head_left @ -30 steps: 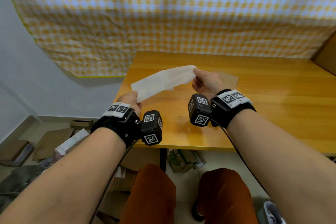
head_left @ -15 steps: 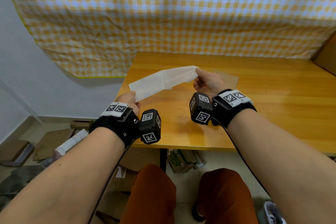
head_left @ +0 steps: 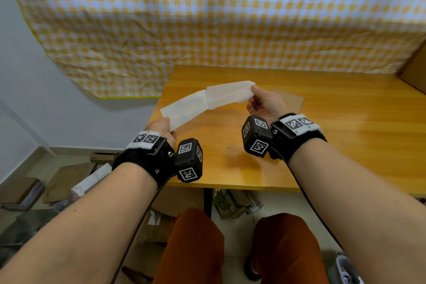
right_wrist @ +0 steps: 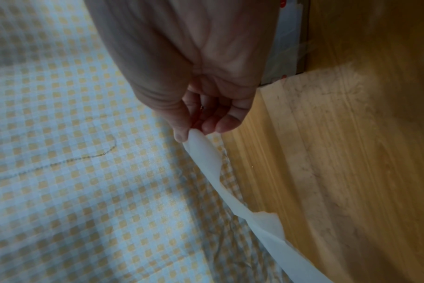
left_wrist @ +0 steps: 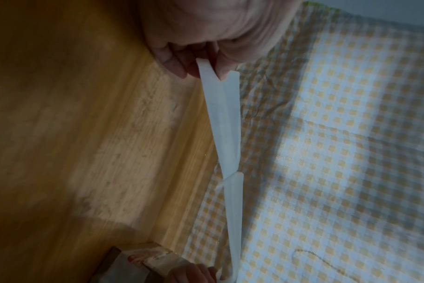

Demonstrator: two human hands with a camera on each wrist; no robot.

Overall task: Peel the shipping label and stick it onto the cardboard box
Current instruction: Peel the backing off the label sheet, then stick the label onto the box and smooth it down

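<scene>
A white shipping label (head_left: 207, 101) is held stretched in the air above the near left part of the wooden counter (head_left: 345, 136), with one end in each hand. Its lower left end is pinched by the left hand (head_left: 161, 128), thumb and fingers closed on the paper, just beside the counter's left edge. Its upper right end is pinched by the right hand (head_left: 265, 105), thumb against fingertips, higher above the counter. Two overlapping layers are seen in the strip: a right-hand piece laid over a left-hand piece, with a step where they meet near the middle; which layer is the sticker and which the backing cannot be told. In the left wrist view the strip (left_wrist: 226, 134) is seen edge-on, split into two leaves at the pinching fingers (left_wrist: 172, 61). In the right wrist view the strip (right_wrist: 206, 153) is curled away from the thumb and fingertips (right_wrist: 226, 124). A flat brown cardboard piece (head_left: 290, 99) is lying on the counter just behind the right hand. A yellow-and-white checked cloth (head_left: 207, 18) is hung on the wall behind the counter. Cardboard scraps (head_left: 66, 177) are lying on the floor to the left of the counter.
</scene>
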